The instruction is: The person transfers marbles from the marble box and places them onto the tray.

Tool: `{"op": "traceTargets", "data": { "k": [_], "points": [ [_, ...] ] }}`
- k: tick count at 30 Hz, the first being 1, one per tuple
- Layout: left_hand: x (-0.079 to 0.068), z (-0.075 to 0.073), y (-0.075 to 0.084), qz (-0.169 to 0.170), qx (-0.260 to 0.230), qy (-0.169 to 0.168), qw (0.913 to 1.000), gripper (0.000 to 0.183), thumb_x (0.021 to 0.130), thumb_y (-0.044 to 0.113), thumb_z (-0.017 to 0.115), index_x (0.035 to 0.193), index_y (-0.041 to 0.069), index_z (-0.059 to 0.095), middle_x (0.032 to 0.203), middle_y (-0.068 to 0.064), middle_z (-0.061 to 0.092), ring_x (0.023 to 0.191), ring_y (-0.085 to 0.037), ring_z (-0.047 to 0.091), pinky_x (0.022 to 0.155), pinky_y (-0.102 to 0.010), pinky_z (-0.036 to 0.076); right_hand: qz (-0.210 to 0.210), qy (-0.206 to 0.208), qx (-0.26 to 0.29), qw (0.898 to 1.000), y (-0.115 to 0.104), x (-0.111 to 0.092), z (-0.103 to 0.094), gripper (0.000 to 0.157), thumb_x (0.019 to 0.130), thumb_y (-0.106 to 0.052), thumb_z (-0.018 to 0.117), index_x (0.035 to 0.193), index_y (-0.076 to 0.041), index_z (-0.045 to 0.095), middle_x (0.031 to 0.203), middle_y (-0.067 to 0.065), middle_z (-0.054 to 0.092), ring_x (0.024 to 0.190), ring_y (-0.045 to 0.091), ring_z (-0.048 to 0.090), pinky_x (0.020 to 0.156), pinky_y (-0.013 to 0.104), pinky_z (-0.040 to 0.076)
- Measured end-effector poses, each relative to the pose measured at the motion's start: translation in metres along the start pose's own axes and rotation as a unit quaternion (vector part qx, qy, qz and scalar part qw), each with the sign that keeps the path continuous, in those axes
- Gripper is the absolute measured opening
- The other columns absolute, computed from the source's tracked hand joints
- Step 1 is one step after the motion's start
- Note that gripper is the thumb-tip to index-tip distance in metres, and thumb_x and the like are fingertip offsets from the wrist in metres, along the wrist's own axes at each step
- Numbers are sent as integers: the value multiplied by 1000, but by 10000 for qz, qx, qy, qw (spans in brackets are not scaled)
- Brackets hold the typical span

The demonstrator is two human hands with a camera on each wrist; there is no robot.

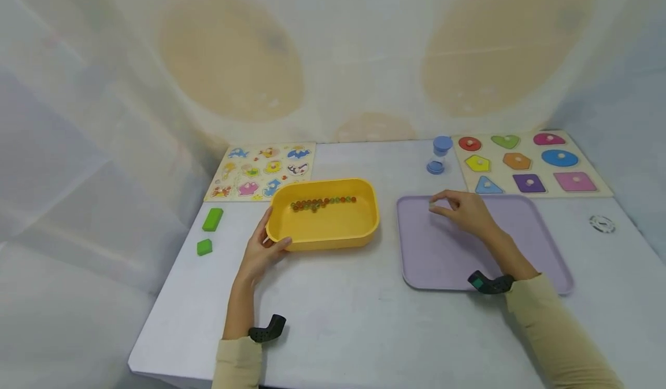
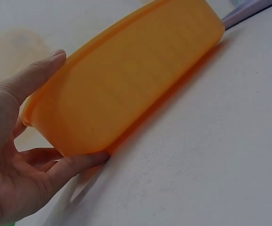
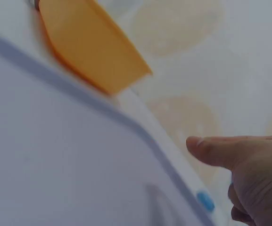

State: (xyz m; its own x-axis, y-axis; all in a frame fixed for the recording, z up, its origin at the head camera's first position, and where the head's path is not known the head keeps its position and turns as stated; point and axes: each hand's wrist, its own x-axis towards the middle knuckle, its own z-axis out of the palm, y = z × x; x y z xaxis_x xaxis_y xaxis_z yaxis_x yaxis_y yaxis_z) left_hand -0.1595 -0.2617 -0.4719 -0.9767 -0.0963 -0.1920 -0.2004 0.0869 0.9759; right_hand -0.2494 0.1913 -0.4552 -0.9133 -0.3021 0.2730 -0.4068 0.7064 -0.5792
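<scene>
A yellow plastic tub stands left of centre, with several red and green marbles gathered along its far side. My left hand grips its near left corner. In the left wrist view the thumb lies at the tub's rim and fingers reach to its bottom edge; the tub looks slightly tilted. Over the far left part of a lilac tray, my right hand pinches a small greenish marble between thumb and index finger. The right wrist view shows the hand, but the marble is hidden there.
Behind the tub lies an animal puzzle board; a shape puzzle board lies behind the tray. A blue-capped sand-timer-like object stands between them. Two green blocks lie at left, a round black-and-white disc at right.
</scene>
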Motion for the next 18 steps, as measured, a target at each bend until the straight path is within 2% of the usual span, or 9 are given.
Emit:
{"op": "traceTargets", "data": {
  "k": [5,10,14,18],
  "points": [
    [0,-1,0,-71,-86,51,9999,80,75,16,72,132,52,28,139,-2,32,109,-26,50,79,-33,52,477,-463,-288,9974,35,-22,-6,22,82,-24,65,101,-12,67,51,-3,34,46,11,31,40,23,23],
    [1,0,0,-58,-149,27,9999,80,75,16,73,132,51,28,140,-2,32,109,-25,50,79,-33,52,602,-654,-332,9955,45,-30,-8,27,83,-23,64,106,-10,66,51,-2,35,47,12,32,40,24,23],
    [1,1,1,-59,-163,-12,9998,80,75,18,73,132,51,28,141,-1,31,110,-25,50,80,-32,52,498,-551,-386,9965,34,-22,-11,36,81,-31,65,112,-13,64,52,-2,35,46,12,32,40,22,24],
    [0,-1,1,-115,-146,-28,9998,80,75,18,73,132,52,28,141,-1,31,108,-25,50,80,-32,52,212,-619,3,9979,0,3,-11,38,80,-35,65,113,-15,64,54,-1,35,47,13,33,39,22,25]
  ]
}}
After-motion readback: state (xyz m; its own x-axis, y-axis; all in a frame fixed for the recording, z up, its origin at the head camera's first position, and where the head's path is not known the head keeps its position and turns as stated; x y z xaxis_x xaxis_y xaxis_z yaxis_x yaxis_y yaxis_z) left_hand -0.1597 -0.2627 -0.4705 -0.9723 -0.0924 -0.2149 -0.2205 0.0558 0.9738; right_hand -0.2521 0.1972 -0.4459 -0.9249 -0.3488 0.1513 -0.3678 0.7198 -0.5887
